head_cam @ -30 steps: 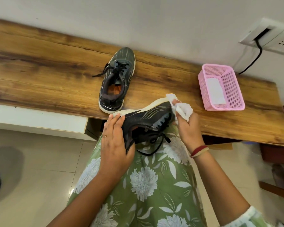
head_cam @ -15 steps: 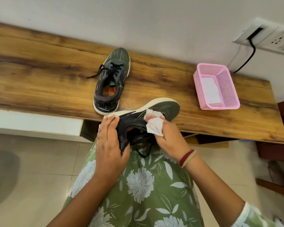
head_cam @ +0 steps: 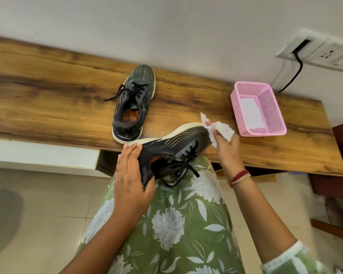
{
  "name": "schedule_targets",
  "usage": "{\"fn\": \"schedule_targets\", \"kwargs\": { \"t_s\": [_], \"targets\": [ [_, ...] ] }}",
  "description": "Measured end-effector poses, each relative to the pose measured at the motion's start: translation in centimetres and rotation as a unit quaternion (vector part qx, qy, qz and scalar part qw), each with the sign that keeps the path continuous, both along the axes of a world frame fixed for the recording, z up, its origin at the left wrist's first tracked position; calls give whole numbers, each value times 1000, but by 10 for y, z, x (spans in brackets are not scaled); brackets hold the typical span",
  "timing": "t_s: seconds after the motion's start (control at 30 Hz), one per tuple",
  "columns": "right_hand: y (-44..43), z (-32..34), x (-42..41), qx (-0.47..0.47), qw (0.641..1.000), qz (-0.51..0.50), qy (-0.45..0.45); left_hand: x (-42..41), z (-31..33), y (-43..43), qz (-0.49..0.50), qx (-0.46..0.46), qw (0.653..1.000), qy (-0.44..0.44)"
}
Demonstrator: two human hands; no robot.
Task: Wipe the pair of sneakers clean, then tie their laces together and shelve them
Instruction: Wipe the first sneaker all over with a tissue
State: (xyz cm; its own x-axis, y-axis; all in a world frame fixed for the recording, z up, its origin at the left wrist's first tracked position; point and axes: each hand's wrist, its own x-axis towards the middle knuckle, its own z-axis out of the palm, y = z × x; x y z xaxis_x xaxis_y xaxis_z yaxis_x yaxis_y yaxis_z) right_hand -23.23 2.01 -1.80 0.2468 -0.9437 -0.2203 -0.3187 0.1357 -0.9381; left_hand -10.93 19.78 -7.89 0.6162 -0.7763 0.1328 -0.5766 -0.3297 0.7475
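In the head view the sneaker (head_cam: 172, 147), lying on its side over the person's lap at the near edge of the wooden bench (head_cam: 48, 95), looks light, with a soft upper and a stiffer sole, so the heel seems the firm place to hold. The left hand (head_cam: 130, 180) grips it there, and the right hand (head_cam: 226, 153) clutches a white wipe (head_cam: 222, 130) at the toe. It is dark grey with pale stripes and loose black laces (head_cam: 183, 165); the second sneaker (head_cam: 133, 103) stands farther on the bench.

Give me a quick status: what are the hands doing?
Left hand grips held sneaker at heel. Right hand pinches wipe at its toe. Other sneaker on bench. Nothing blocking.
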Motion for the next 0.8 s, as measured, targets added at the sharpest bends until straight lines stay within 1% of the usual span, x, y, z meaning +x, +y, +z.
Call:
{"fn": "schedule_targets", "kwargs": {
  "t_s": [0.07, 0.13, 0.17, 0.2, 0.23, 0.27, 0.3, 0.33, 0.37, 0.4, 0.43, 0.47, 0.53, 0.67, 0.8],
  "targets": [
    [6, -18, 5, -31, 993, 71, 92, 0, 0, -1, 0, -3, 1000, -1],
    [18, -28, 8, -91, 967, 167, 169, 0, -1, -1, 5, 0, 1000, -6],
    [26, -28, 10, -109, 953, 208, 193, -1, -2, 0, 9, 3, 1000, -9],
    [33, -24, 12, -102, 947, 236, 192, -2, -2, 0, 13, 6, 1000, -9],
    [38, -17, 13, -64, 954, 244, 160, -2, -1, 0, 16, 8, 1000, -4],
    [41, -5, 14, 3, 971, 223, 90, -2, 0, 0, 14, 5, 1000, 5],
    [42, 5, 16, 75, 979, 190, -15, 0, 2, 0, 9, -2, 1000, 12],
    [42, 17, 16, 126, 971, 157, -126, 5, 3, 1, 2, -6, 1000, 13],
    [38, 24, 15, 161, 954, 125, -219, 12, 2, 3, -10, -2, 1000, 11],
    [37, 30, 16, 193, 934, 95, -285, 22, 2, 8, -34, 9, 999, 5],
    [37, 33, 18, 220, 917, 74, -324, 32, -1, 12, -70, 26, 997, 4],
    [39, 34, 21, 235, 909, 62, -338, 43, -5, 16, -105, 50, 993, 13],
    [47, 29, 25, 238, 912, 51, -330, 61, -11, 17, -136, 85, 987, 27],
    [58, 21, 30, 194, 934, 21, -299, 68, -3, 5, -115, 43, 992, 32],
    [67, 20, 40, 99, 962, -54, -248, 41, 18, -8, -91, 9, 995, 30]
  ]
}}
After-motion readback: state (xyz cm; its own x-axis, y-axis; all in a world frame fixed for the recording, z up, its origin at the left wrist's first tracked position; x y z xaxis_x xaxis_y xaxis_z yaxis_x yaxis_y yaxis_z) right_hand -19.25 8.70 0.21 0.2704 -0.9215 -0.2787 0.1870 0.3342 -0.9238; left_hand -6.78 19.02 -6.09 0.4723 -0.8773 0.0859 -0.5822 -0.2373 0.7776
